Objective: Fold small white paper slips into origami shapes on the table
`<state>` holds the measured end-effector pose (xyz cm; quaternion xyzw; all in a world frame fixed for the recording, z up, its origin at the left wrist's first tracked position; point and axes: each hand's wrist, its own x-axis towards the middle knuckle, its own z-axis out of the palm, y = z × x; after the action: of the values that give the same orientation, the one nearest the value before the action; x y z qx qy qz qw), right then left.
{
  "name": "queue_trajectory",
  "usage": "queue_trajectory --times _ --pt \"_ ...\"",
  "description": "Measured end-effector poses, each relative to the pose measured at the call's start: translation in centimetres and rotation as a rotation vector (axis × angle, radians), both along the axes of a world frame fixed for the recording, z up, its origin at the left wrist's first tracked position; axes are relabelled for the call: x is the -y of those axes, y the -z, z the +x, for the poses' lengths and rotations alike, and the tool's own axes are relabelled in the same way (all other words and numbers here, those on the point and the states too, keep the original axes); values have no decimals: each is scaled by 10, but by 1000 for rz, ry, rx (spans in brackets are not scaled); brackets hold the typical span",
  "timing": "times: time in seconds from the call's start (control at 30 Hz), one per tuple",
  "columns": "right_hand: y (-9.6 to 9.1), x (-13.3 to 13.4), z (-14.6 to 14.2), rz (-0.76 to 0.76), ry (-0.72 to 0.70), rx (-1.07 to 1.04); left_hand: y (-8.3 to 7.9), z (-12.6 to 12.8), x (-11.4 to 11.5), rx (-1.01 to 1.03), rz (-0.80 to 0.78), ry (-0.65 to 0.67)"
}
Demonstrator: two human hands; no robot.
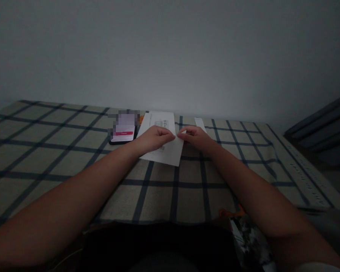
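Nearest, I see the checked cloth (161, 200); the paper (169, 154) lies centrally on it, presumably so both hands reach. My left hand (156, 137) and right hand (197, 136) meet near its right edge, fingertips narrowed; I can't tell whether either pinches it. The phone (124, 128) sits left, seemingly to stay readable. Far off: the wall (172, 56).

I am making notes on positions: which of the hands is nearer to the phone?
The left. The left hand is right of the phone, over the paper; the right hand is farther right, at the paper's right edge.
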<state>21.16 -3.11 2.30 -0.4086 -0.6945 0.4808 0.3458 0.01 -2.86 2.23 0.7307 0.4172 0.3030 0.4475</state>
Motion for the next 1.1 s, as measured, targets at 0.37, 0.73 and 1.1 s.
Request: queue_trajectory --times 0.37,0.73,1.1 --pt "4 -4 5 37 -47 88 -2 -2 0 -90 66 59" --pt "3 -3 9 250 -73 297 -1 -2 -1 -195 109 146" --pt "0 -3 12 254 -111 266 -4 -5 -2 -158 4 104"
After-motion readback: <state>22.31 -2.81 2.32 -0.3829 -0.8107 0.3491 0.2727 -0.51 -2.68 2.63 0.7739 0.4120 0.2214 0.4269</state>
